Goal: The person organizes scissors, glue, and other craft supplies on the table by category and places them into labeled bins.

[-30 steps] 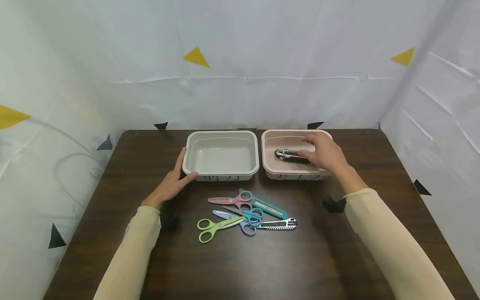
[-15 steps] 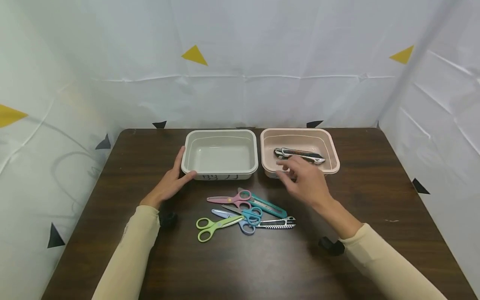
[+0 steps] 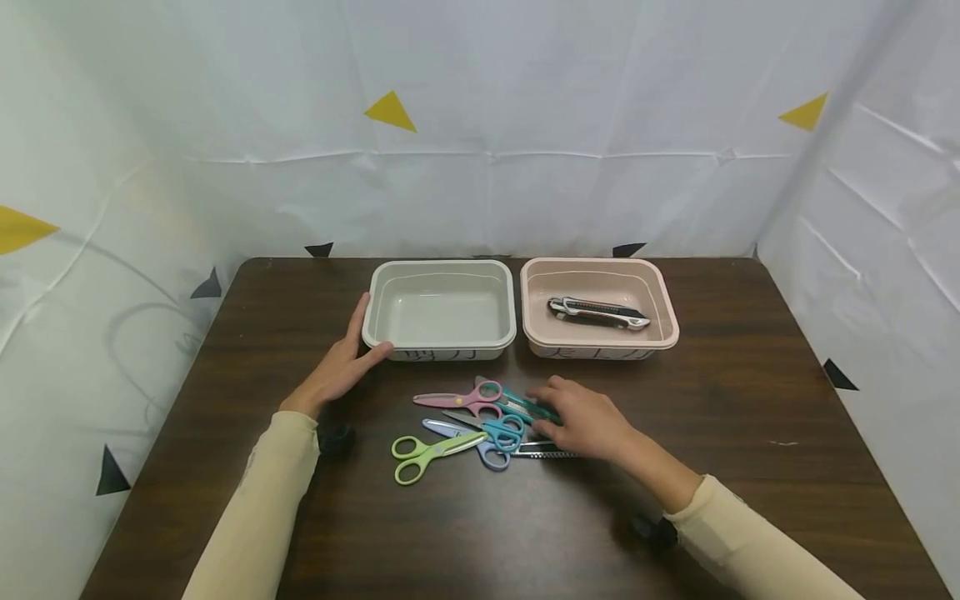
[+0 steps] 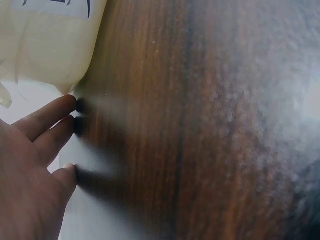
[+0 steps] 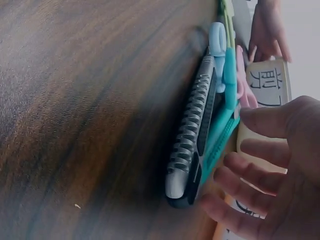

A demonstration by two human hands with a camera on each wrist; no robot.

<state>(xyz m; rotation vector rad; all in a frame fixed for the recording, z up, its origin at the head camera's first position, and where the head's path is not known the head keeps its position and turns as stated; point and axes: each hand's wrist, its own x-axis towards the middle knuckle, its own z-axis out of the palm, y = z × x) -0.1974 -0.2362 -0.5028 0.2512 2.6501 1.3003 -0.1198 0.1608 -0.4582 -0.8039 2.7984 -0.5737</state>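
My right hand [image 3: 588, 421] hovers over the right end of a teal utility knife [image 3: 523, 406], thumb and fingers parted either side of it; it does not visibly grip it. A silver and black utility knife [image 5: 187, 135] lies beside it, partly hidden under the hand in the head view. My left hand [image 3: 334, 368] rests against the left side of the pale grey box [image 3: 442, 344], thumb at its front corner, fingers straight. Pink scissors [image 3: 450, 401], blue scissors [image 3: 504, 431], light blue scissors [image 3: 492, 457] and green scissors [image 3: 423, 456] overlap in the same pile.
Next to the grey box stands a pink box [image 3: 600, 343], with black and silver utility knives [image 3: 600, 312] inside. Handwritten labels mark the box fronts. The dark wooden table [image 3: 480, 542] is enclosed by white sheeting [image 3: 525, 192] at the back and sides.
My right hand has left the pink box and come forward and left to the teal knife in the pile. The left hand stays at the grey box.
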